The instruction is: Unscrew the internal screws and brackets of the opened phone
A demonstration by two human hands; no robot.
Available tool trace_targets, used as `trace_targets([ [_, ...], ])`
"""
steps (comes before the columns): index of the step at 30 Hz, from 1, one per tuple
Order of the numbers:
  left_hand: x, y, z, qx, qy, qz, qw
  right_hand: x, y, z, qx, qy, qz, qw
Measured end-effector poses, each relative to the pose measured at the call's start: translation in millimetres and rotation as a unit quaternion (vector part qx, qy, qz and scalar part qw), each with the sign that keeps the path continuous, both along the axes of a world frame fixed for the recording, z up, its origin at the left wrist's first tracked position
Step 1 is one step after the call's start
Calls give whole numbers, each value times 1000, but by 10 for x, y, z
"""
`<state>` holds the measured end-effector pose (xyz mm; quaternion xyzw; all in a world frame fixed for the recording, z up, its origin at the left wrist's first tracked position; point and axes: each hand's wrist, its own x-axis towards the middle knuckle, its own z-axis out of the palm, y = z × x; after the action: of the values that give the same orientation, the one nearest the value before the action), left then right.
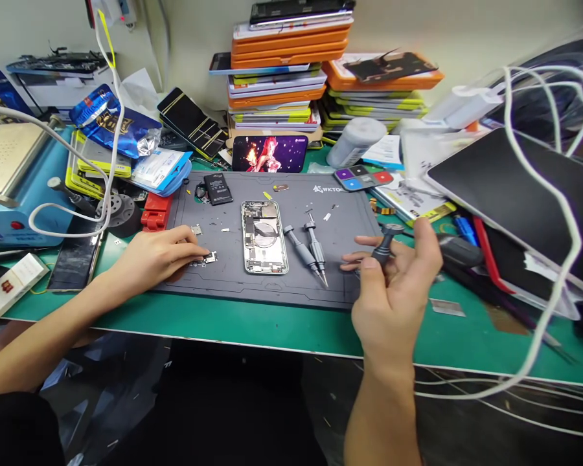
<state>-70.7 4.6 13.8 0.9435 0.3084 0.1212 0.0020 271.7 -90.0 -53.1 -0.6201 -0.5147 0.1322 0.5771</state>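
Note:
An opened phone body (264,245) lies face up in the middle of a grey work mat (272,291). My left hand (158,255) rests on the mat to its left, fingers pinched on a small metal part (208,257). My right hand (396,285) is raised over the mat's right edge, closed round a dark grey screwdriver (385,244). Two more grey screwdrivers (308,249) lie between the phone body and my right hand. A black battery (217,188) and small loose parts sit at the mat's far left.
A lit phone (269,154) leans behind the mat before stacks of orange and green boxes (282,71). A blue machine (10,181) stands left. A white cable (558,213) loops over a dark tablet (510,188) at right. The green table edge (272,330) runs near me.

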Motion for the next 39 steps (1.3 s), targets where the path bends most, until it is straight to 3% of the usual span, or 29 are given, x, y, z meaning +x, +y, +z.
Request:
trace_targets([
  [7, 21, -13, -8, 48, 19, -16, 999, -18, 1, 30, 2, 11, -8, 1000],
  [39, 25, -1, -56, -5, 16, 43, 999, -4, -12, -1, 9, 14, -6, 1000],
])
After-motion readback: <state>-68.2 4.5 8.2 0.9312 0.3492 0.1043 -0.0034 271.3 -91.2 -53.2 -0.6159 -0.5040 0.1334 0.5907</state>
